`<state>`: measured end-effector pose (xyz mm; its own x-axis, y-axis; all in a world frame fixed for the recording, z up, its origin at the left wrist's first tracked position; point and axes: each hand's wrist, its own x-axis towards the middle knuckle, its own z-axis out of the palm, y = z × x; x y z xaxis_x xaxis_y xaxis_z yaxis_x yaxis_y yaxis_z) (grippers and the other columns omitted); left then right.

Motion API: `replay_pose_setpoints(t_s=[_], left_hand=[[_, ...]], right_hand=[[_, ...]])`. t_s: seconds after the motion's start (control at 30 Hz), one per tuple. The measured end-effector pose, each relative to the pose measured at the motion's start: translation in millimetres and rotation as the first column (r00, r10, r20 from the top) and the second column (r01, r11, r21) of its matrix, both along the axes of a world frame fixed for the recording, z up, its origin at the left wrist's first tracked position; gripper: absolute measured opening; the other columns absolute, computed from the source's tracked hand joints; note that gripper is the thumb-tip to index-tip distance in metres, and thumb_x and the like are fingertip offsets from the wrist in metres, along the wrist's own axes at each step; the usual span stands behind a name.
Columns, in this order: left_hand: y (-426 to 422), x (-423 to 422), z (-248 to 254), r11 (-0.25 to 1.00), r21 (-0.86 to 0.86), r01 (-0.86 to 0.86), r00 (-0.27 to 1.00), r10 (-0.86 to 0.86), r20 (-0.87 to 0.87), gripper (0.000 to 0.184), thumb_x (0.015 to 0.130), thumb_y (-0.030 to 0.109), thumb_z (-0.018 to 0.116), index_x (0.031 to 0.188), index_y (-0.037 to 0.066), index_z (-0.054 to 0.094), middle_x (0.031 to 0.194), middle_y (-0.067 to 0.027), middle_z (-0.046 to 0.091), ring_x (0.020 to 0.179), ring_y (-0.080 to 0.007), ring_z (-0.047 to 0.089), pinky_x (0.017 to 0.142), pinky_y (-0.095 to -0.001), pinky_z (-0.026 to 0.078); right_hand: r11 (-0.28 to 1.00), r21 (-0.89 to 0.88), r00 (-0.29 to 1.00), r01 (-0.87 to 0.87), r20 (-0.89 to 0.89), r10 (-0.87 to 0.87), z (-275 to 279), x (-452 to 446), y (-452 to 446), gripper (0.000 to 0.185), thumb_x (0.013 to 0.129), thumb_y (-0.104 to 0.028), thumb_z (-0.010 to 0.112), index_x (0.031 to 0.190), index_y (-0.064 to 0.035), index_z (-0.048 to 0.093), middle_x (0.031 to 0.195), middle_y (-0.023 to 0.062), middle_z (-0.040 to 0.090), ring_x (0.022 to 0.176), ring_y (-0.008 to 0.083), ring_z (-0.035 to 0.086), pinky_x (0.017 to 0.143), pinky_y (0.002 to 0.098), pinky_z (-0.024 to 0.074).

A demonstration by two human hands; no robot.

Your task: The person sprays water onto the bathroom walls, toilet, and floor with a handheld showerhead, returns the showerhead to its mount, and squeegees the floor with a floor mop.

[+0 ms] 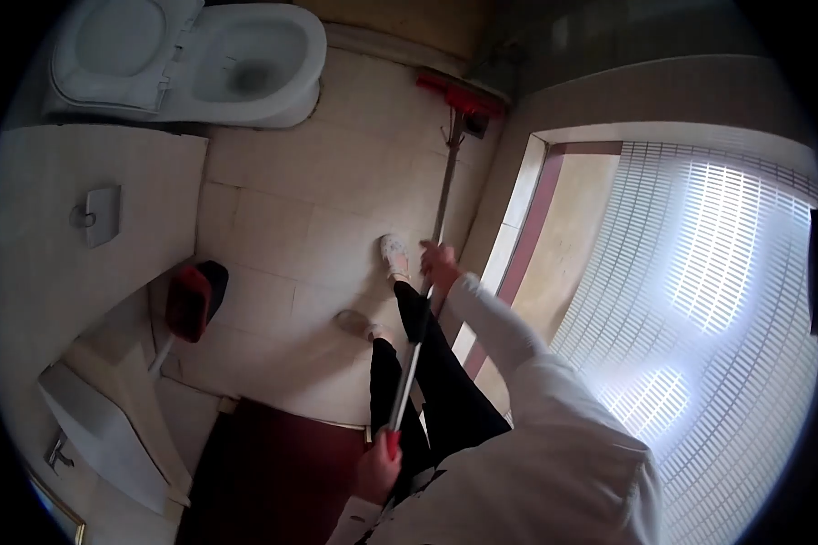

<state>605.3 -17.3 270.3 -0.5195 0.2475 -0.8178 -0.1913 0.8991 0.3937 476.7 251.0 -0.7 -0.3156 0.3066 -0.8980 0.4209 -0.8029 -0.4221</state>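
Observation:
A long-handled mop (449, 177) reaches diagonally from my body to the far edge of the tiled floor. Its red head (463, 94) rests near the wall at the top, with metal rods just above it. Around the middle of the pole is my right hand (441, 266), closed on it with a finger sticking out to the left. Lower down, my left hand (379, 468) grips the handle's end by its red part. The pole passes in front of my legs.
A white toilet (254, 73) with its lid up stands at the top left. A red and black dustpan (191, 302) leans near a washbasin (109, 436). Dark red flooring (273, 472) lies behind a threshold. A frosted window (700, 272) is on the right; a paper holder (103, 216) hangs left.

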Motion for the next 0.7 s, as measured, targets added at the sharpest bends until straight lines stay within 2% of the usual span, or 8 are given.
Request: replay_pose_setpoints(t_s=[0.07,0.17,0.2,0.27,0.4,0.43,0.63,0.7], left_hand=[[28,10,-11,0.998,0.059,-0.024,0.996,0.019,0.083,0.041,0.077,0.021,0.054,0.114,0.01,0.041,0.07,-0.0182,0.057,0.063,-0.0358,0.057,0.053,-0.0432,0.046],[33,30,-11,1.0,-0.001,-0.006,0.998,0.006,0.063,0.043,0.077,0.019,0.054,0.116,0.009,0.038,0.071,-0.0188,0.058,0.063,-0.0361,0.057,0.055,-0.0433,0.046],[34,23,0,0.999,-0.045,-0.013,0.999,0.015,0.036,0.047,0.075,0.018,0.055,0.117,0.009,0.037,0.072,-0.0202,0.058,0.065,-0.0368,0.057,0.057,-0.0436,0.046],[7,26,5,0.998,-0.059,-0.014,0.992,0.021,0.124,0.05,0.077,0.028,0.054,0.119,0.008,0.036,0.071,-0.0206,0.057,0.066,-0.037,0.057,0.057,-0.0436,0.046],[-37,23,23,0.999,-0.027,0.02,0.988,-0.015,0.155,0.055,0.079,0.04,0.048,0.121,0.007,0.034,0.071,-0.0207,0.057,0.067,-0.0365,0.057,0.056,-0.0424,0.045],[-43,20,26,0.998,-0.052,0.047,0.979,-0.035,0.199,0.058,0.08,0.044,0.045,0.122,0.006,0.033,0.071,-0.0204,0.057,0.066,-0.036,0.057,0.055,-0.042,0.045],[-9,7,1,0.985,-0.017,0.172,0.984,-0.173,-0.034,0.05,0.076,0.02,0.056,0.119,0.006,0.036,0.07,-0.0184,0.057,0.06,-0.0359,0.057,0.054,-0.0427,0.046],[19,9,1,0.984,0.045,0.171,0.985,-0.17,-0.032,0.051,0.077,0.018,0.054,0.121,0.006,0.032,0.073,-0.0198,0.058,0.063,-0.0364,0.057,0.056,-0.0423,0.047]], right_hand=[[0.988,-0.041,0.957,-0.152,0.245,0.157,-3,-13,39,0.015,0.077,-0.017,0.051,0.07,-0.0055,0.046,0.047,0.0038,0.035,0.037,0.0159,0.035,0.035,0.0316,0.0294],[0.98,-0.087,0.953,-0.18,0.232,0.196,0,6,38,0.013,0.077,-0.017,0.052,0.072,-0.0052,0.048,0.047,0.0029,0.035,0.037,0.0143,0.034,0.037,0.0303,0.0302],[0.982,-0.119,0.988,-0.15,-0.056,0.144,-19,28,33,0.011,0.073,-0.011,0.057,0.08,-0.0043,0.053,0.048,0.0044,0.04,0.04,0.0144,0.041,0.038,0.0293,0.0343],[0.886,0.231,0.893,-0.402,-0.115,0.435,-62,61,10,0.022,0.068,-0.004,0.059,0.09,-0.0017,0.054,0.052,0.0074,0.047,0.044,0.0156,0.049,0.038,0.029,0.0381],[0.888,0.06,0.889,-0.456,0.086,0.45,-14,60,-29,0.032,0.066,0.001,0.058,0.097,0.0026,0.051,0.053,0.0097,0.048,0.047,0.0165,0.052,0.039,0.03,0.0405],[0.98,-0.155,0.979,-0.127,0.138,0.149,22,44,-32,0.024,0.07,-0.003,0.055,0.093,0.0015,0.052,0.051,0.0082,0.044,0.043,0.0169,0.048,0.038,0.0323,0.0389],[0.983,0.073,0.98,-0.166,-0.103,0.173,-8,18,8,0.016,0.077,-0.012,0.051,0.087,0.0005,0.05,0.05,0.0044,0.039,0.041,0.0157,0.041,0.036,0.0322,0.0331],[0.996,-0.041,0.996,-0.084,-0.032,0.082,12,6,39,0.014,0.077,-0.009,0.052,0.088,-0.0012,0.049,0.05,0.0013,0.034,0.038,0.012,0.033,0.036,0.029,0.0299]])
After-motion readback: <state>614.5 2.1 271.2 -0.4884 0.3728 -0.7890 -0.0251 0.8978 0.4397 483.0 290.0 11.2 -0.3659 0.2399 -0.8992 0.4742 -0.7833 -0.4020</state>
